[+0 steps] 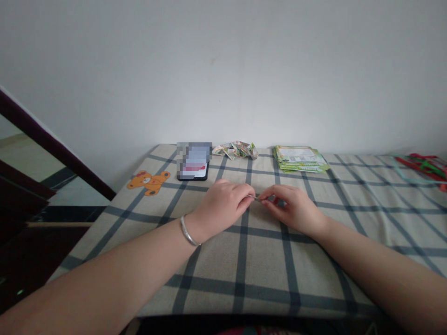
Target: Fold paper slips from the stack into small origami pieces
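Observation:
My left hand (226,200) and my right hand (291,204) meet near the middle of the checked tablecloth (223,274). Between their pinched fingertips is a small, thin, greyish piece (256,198), mostly hidden by the fingers; its kind does not show. Both hands grip it from opposite sides, just above or resting on the cloth. A silver bangle (187,231) circles my left wrist. Beyond my left hand lies a phone (196,163) with a lit, partly blurred screen.
Crumpled printed paper or wrappers (237,150) lie against the wall. Right of them sits a stack of green printed cards or packets (301,159). An orange bear cutout (148,182) is at the left; red and green items (428,167) are at the far right. A dark railing (52,139) slopes beyond the left edge.

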A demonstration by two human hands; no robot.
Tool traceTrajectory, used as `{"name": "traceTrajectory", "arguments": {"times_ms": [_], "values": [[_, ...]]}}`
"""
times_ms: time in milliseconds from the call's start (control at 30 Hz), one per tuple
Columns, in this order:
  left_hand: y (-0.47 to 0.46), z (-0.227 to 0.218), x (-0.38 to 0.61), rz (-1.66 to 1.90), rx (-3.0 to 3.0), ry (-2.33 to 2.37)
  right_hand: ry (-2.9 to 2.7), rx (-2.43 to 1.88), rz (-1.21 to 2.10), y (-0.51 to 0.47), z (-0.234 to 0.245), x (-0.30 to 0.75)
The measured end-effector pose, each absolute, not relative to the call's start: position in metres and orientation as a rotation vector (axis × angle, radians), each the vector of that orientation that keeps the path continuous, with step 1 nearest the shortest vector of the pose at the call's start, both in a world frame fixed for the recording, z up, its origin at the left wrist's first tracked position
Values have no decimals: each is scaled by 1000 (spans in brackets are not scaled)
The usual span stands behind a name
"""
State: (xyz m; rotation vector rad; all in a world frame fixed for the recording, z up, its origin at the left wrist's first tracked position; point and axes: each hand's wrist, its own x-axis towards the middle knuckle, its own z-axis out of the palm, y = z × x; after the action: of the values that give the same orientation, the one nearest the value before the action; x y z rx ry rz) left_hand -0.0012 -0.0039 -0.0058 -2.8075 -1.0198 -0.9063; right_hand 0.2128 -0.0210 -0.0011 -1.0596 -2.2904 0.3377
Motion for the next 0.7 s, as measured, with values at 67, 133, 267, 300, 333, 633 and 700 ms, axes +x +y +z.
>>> {"name": "traceTrajectory", "arguments": {"times_ms": [67, 133, 267, 300, 333, 633, 700], "values": [[-5, -5, -1, -911, -2806, -1015, -2260, -1035, 419, -20, 0, 213], [-5, -5, -1, -911, -2810, -1011, -2211, -1019, 492, -19, 1, 214], [-4, -5, -2, -897, -2813, -1005, -2152, -1084, 570, -17, -2, 213], [-4, -5, -2, -890, -2816, -999, -2150, -1092, 586, -17, -2, 212], [-4, -4, -2, -885, -2820, -988, -2151, -1091, 603, -17, -3, 211], [-10, 1, 0, -854, -2763, -944, -2178, -1075, 661, -19, -1, 210], [-10, 1, 0, -858, -2757, -945, -2178, -1072, 658, -19, 0, 210]]}}
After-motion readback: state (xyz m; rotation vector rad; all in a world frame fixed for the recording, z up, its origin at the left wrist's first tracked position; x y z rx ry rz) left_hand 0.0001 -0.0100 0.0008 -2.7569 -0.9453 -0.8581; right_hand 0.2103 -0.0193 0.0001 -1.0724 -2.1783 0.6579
